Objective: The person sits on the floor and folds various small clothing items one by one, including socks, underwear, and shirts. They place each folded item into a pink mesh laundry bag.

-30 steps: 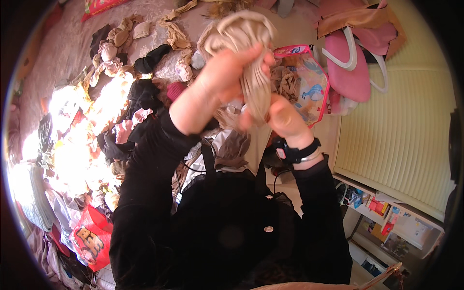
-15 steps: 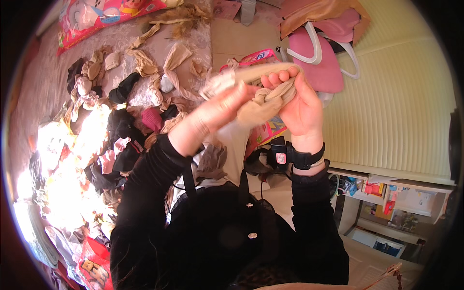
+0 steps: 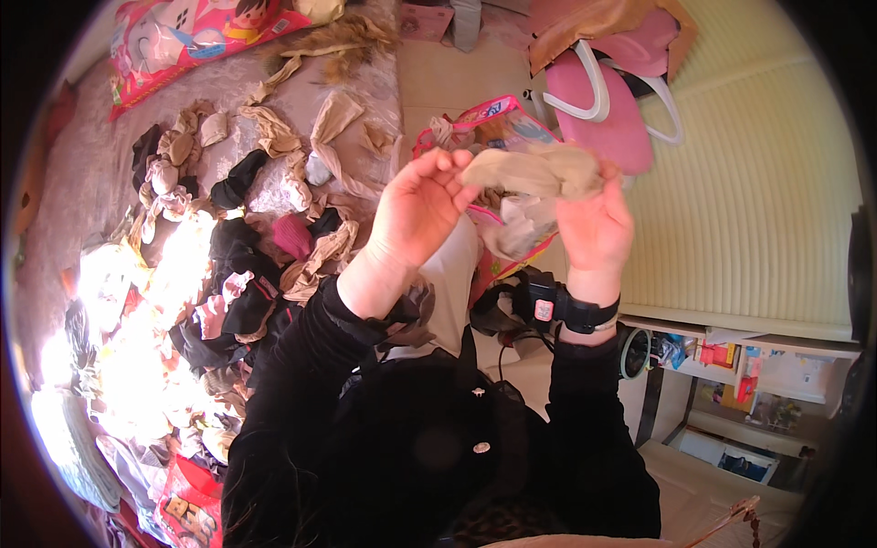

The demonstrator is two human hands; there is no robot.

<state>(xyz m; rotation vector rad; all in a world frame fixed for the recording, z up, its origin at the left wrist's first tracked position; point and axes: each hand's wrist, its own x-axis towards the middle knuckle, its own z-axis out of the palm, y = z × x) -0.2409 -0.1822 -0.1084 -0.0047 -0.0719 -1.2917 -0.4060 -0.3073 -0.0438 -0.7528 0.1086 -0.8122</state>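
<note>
Between my two hands a bunched beige stocking [image 3: 530, 173] is stretched sideways, a little blurred by motion. My left hand [image 3: 416, 210] pinches its left end with bent fingers. My right hand [image 3: 596, 219], with a black band and a small box on its wrist, grips the other end, its fingers partly hidden by the cloth. Below them stands an open pink-rimmed printed bag [image 3: 498, 110], with beige and whitish bundles inside.
A large heap of loose stockings and socks [image 3: 242, 247] spreads over the patterned bedspread [image 3: 78, 173] at left, partly washed out by sunlight. A pink printed package [image 3: 183, 46] lies at the far left. Pink slippers with white straps [image 3: 594, 110] lie beside the ribbed pale panel [image 3: 749, 192].
My hands have moved apart and slightly right. The stocking, earlier looped over my right fingers, is now drawn out between both hands. The bag's contents show more.
</note>
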